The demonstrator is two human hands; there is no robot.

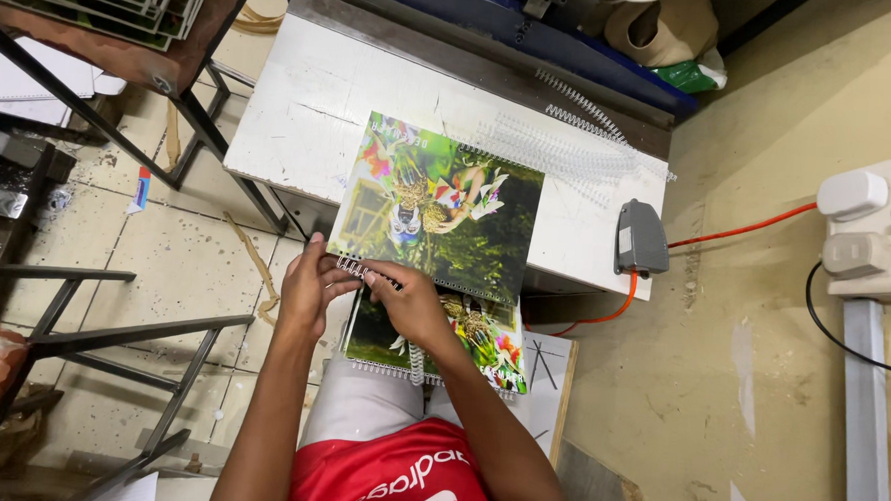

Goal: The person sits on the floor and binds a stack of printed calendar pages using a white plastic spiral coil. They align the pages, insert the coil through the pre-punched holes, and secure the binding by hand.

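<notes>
Our left hand and right hand pinch the white wire spiral binding along the near edge of a glossy colourful printed sheet stack, which overhangs the white worktable above a bound colourful booklet on our lap.

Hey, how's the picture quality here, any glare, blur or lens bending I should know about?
Head view: even indoor light with soft shadows; mild sheen on the glossy printed sheet and white table, nothing blown out. Left hand and right hand at the spiral binding look reasonably sharp. Wide-angle distortion bends lines near the edges, as at the wall socket.
</notes>
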